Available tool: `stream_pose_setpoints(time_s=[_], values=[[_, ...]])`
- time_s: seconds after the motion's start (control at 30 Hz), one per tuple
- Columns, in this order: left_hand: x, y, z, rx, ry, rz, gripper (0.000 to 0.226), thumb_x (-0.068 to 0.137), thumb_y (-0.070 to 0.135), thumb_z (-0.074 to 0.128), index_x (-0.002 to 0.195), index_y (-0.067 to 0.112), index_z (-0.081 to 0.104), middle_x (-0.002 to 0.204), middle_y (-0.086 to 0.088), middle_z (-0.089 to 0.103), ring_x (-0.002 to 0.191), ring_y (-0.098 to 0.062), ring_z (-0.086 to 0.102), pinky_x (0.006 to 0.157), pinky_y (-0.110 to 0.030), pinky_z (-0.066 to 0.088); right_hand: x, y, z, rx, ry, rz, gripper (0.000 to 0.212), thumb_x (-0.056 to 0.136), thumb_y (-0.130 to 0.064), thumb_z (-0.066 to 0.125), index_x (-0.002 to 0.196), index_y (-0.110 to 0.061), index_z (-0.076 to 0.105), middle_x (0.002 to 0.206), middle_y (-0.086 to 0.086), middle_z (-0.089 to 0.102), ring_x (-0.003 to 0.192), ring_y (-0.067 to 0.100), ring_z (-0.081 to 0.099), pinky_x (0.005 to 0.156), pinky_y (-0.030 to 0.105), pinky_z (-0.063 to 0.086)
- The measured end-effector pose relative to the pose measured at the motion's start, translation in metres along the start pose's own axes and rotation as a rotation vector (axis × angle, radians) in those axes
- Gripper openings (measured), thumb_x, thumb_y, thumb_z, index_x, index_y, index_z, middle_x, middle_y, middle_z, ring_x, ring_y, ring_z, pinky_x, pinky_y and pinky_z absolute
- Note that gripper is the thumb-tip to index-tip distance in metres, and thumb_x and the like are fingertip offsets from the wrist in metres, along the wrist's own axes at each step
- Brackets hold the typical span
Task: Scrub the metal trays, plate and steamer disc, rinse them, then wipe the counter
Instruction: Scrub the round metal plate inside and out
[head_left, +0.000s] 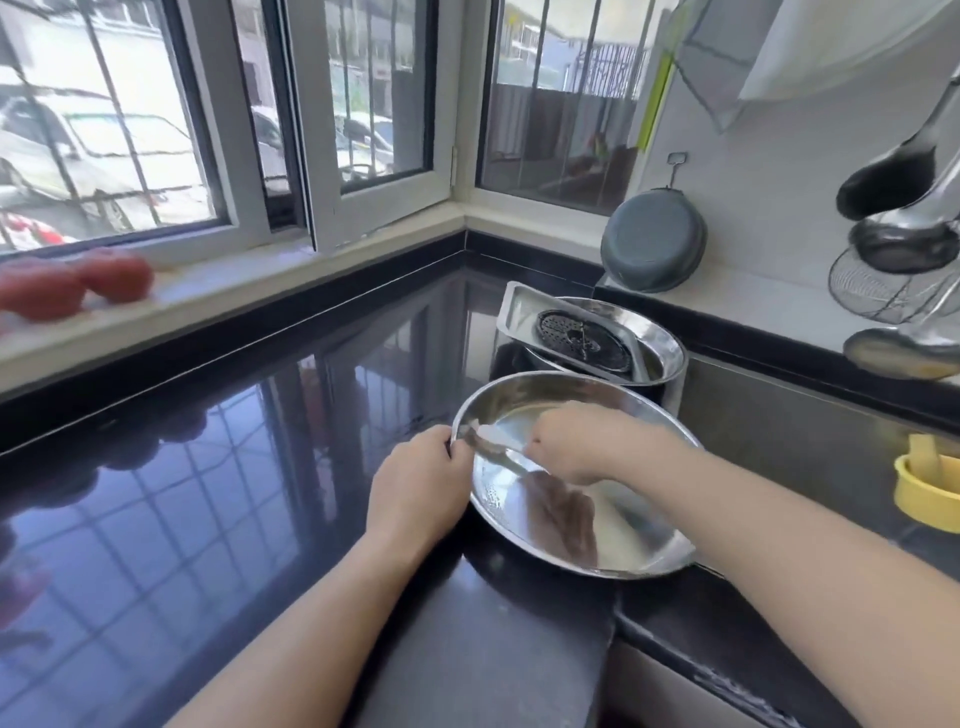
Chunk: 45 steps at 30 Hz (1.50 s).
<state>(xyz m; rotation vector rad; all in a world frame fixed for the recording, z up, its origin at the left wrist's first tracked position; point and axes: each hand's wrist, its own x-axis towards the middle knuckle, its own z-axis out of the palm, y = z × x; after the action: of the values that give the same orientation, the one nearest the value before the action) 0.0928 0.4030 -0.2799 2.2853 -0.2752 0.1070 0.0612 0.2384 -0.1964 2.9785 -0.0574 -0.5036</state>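
A round metal plate (639, 525) lies tilted at the counter's edge by the sink. My left hand (415, 488) grips its left rim. My right hand (582, 441) is inside the plate, fingers curled round a blurred grey scrubber (493, 449) pressed against the plate's left inner wall. Behind the plate stands a round metal pot (667, 356). Leaning in it are a rectangular metal tray (511, 312) and a dark perforated steamer disc (582, 340).
The glossy black counter (208, 467) spreads to the left. Red tomatoes (78, 286) sit on the window sill. A grey pan (652, 241) hangs on the wall; ladles and a wire skimmer (893, 208) hang at the right. A yellow holder (930, 488) stands at the right edge.
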Motion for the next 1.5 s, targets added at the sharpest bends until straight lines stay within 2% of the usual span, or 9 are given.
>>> stream_pose_setpoints(time_s=[0.07, 0.2, 0.4, 0.6, 0.7, 0.83, 1.07, 1.33, 1.5], values=[[0.001, -0.001, 0.0, 0.003, 0.007, 0.0, 0.039, 0.1, 0.038, 0.041, 0.072, 0.017, 0.056, 0.073, 0.004, 0.064, 0.079, -0.025, 0.058, 0.066, -0.04, 0.044, -0.007, -0.003, -0.006, 0.02, -0.063, -0.045, 0.042, 0.11, -0.033, 0.033, 0.112, -0.011, 0.068, 0.115, 0.01, 0.067, 0.103, 0.031, 0.062, 0.077, 0.034, 0.045], [0.004, -0.002, 0.005, 0.039, 0.016, 0.006, 0.027, 0.095, 0.026, 0.042, 0.077, 0.01, 0.053, 0.073, -0.005, 0.062, 0.077, -0.031, 0.057, 0.07, -0.043, 0.05, -0.024, -0.008, -0.002, 0.061, -0.238, -0.063, 0.043, 0.107, -0.036, 0.04, 0.068, -0.021, 0.049, 0.065, 0.0, 0.055, 0.054, 0.024, 0.055, 0.061, 0.038, 0.054], [0.001, -0.003, 0.003, 0.013, 0.043, 0.035, 0.036, 0.096, 0.033, 0.046, 0.07, 0.009, 0.05, 0.064, -0.002, 0.059, 0.073, -0.029, 0.056, 0.06, -0.038, 0.042, 0.007, -0.006, -0.001, -0.026, -0.072, 0.045, 0.043, 0.11, -0.028, 0.03, 0.124, -0.006, 0.063, 0.13, 0.015, 0.062, 0.115, 0.034, 0.059, 0.086, 0.035, 0.043], [0.0, 0.0, 0.002, 0.044, 0.041, 0.05, 0.026, 0.091, 0.028, 0.047, 0.074, 0.01, 0.054, 0.069, -0.004, 0.061, 0.073, -0.029, 0.057, 0.066, -0.04, 0.05, -0.015, -0.009, 0.004, 0.049, -0.222, -0.026, 0.043, 0.107, -0.037, 0.04, 0.073, -0.015, 0.052, 0.072, 0.007, 0.06, 0.059, 0.031, 0.062, 0.048, 0.032, 0.048], [0.0, -0.001, 0.003, 0.039, 0.037, 0.052, 0.025, 0.091, 0.029, 0.047, 0.075, 0.011, 0.053, 0.068, -0.002, 0.061, 0.073, -0.027, 0.057, 0.067, -0.04, 0.05, -0.011, -0.009, 0.006, 0.062, -0.188, 0.031, 0.043, 0.108, -0.037, 0.039, 0.079, -0.011, 0.057, 0.076, 0.012, 0.066, 0.059, 0.032, 0.063, 0.059, 0.04, 0.057], [0.0, -0.001, 0.002, 0.032, 0.034, 0.067, 0.027, 0.091, 0.031, 0.048, 0.075, 0.011, 0.054, 0.068, -0.002, 0.062, 0.074, -0.026, 0.057, 0.07, -0.042, 0.052, 0.014, -0.001, 0.006, 0.136, -0.075, 0.165, 0.04, 0.109, -0.035, 0.039, 0.107, -0.004, 0.065, 0.092, 0.012, 0.067, 0.049, 0.023, 0.052, 0.051, 0.026, 0.047], [0.001, 0.0, 0.002, -0.003, 0.036, 0.06, 0.025, 0.087, 0.026, 0.049, 0.07, 0.008, 0.048, 0.063, -0.005, 0.056, 0.072, -0.029, 0.056, 0.06, -0.038, 0.043, 0.035, 0.04, -0.001, 0.076, -0.015, 0.43, 0.035, 0.093, -0.018, 0.053, 0.124, -0.007, 0.065, 0.125, 0.012, 0.065, 0.1, 0.033, 0.062, 0.091, 0.041, 0.055], [0.002, -0.002, 0.003, -0.026, 0.044, 0.074, 0.032, 0.091, 0.031, 0.048, 0.068, 0.01, 0.046, 0.06, -0.002, 0.052, 0.067, -0.027, 0.052, 0.057, -0.037, 0.036, 0.028, 0.014, 0.027, 0.186, 0.053, 0.167, 0.034, 0.103, -0.042, 0.044, 0.092, -0.017, 0.064, 0.094, 0.009, 0.064, 0.09, 0.029, 0.06, 0.077, 0.034, 0.047], [0.003, -0.004, 0.003, -0.023, 0.047, 0.079, 0.028, 0.089, 0.028, 0.048, 0.069, 0.008, 0.051, 0.062, -0.006, 0.055, 0.07, -0.031, 0.056, 0.059, -0.038, 0.042, 0.039, 0.043, 0.016, 0.166, 0.095, 0.314, 0.027, 0.098, -0.039, 0.052, 0.09, -0.015, 0.061, 0.106, 0.012, 0.07, 0.09, 0.032, 0.063, 0.08, 0.036, 0.053]])
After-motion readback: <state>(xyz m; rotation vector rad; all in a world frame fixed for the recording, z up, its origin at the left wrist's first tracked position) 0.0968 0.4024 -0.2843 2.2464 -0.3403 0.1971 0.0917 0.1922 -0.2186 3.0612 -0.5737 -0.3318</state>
